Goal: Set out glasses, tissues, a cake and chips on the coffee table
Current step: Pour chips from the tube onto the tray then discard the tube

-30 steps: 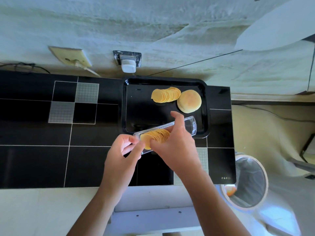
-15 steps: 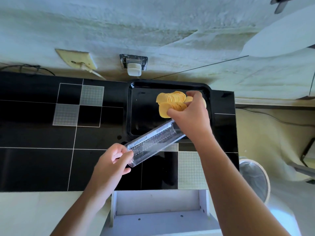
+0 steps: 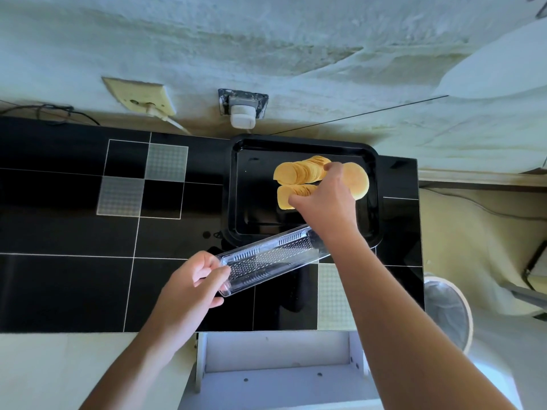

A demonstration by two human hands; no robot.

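Observation:
A black tray (image 3: 254,223) sits on the black tiled table top (image 3: 74,276) near the wall. In it lies a row of yellow chips (image 3: 299,173), and beside it a round pale cake (image 3: 359,180), partly hidden by my right hand. My right hand (image 3: 322,199) rests over a second row of chips (image 3: 291,195) below the first, its fingers closed on them. My left hand (image 3: 192,282) grips the near end of a clear, empty plastic chip sleeve (image 3: 272,258), which lies slanted across the tray's front edge.
Two wall sockets (image 3: 242,109) with plugs and cables sit just behind the table. A round white bin (image 3: 447,312) stands to the right of the table. A white shelf unit (image 3: 278,365) is below its front edge.
My right hand took the stack of chips out of the clear sleeve and carried it up into the tray beside the first row. The sleeve is now empty and has swung lower left.

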